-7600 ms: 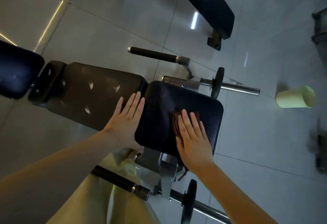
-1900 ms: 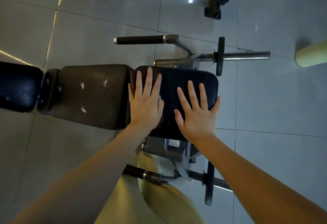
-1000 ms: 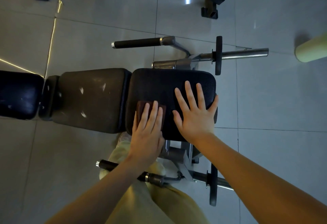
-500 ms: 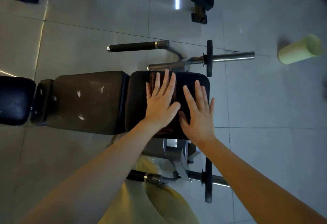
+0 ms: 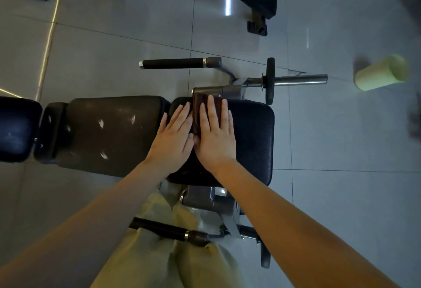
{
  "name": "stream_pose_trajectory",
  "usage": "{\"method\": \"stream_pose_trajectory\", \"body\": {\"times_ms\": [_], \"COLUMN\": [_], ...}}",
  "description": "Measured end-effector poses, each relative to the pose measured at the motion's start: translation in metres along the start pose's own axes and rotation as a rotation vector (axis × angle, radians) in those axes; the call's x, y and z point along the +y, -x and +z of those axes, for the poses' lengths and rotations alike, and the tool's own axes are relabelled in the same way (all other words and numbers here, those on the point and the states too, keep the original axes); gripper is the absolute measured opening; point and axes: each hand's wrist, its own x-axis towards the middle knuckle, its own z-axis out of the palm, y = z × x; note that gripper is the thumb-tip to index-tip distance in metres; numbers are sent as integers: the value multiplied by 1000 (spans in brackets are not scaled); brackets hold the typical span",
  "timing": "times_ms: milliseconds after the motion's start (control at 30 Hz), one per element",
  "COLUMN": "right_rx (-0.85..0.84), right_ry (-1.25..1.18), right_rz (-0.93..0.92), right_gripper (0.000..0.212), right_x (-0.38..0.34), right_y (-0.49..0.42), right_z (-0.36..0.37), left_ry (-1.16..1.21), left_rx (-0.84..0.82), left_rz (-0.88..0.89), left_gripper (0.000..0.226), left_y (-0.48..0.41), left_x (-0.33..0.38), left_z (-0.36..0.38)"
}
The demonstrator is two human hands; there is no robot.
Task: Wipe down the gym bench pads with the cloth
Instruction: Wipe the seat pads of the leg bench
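While the left hand (image 5: 174,142) lies open on the black seat pad (image 5: 252,142), the right hand (image 5: 215,137) presses the brown cloth (image 5: 196,101), fingers straight.

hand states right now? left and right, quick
Left hand: open, flat on the black pad, holding nothing.
Right hand: open, pressing the cloth flat against that pad.
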Motion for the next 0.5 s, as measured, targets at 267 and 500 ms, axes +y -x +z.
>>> {"method": "stream_pose_trajectory", "body": {"times_ms": [267,500], "right_rx": [82,196], "right_ry": [-78,-120], "right_rz": [55,357], "right_gripper": [68,70], "right_x": [76,29], "right_y": [31,63], "right_z": [-25,10], "left_ry": [-294,-236], "left_rx": [-119,-138], "left_rz": [81,73], "left_gripper": [72,69], "left_y": [-4,-5], "left_x": [3,3], "left_z": [5,2]}}
